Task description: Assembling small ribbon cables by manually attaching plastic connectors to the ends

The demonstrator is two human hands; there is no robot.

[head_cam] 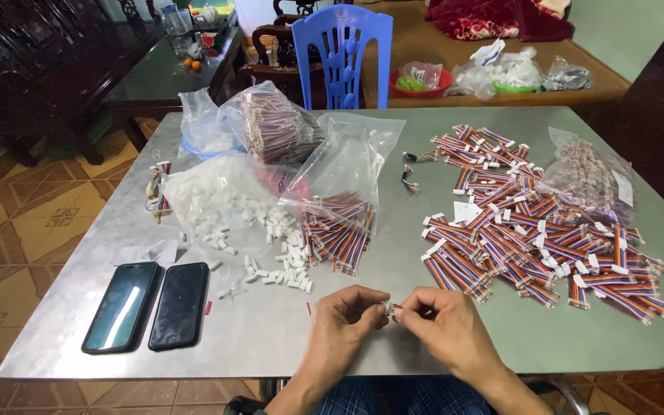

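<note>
Head view: white connector (388,308) pinched between left hand (345,313) and right hand (446,323).

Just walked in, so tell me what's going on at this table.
A person sits at a metal table. The left hand and right hand meet over its near edge, pinching a small white connector between the fingertips. Loose white connectors and striped wire bundles spill from bags; a big pile of connectored wire harnesses lies on the right. Two phones lie at left.

Metal table (270,338), wire bundles (532,238), phones (151,305)
</note>
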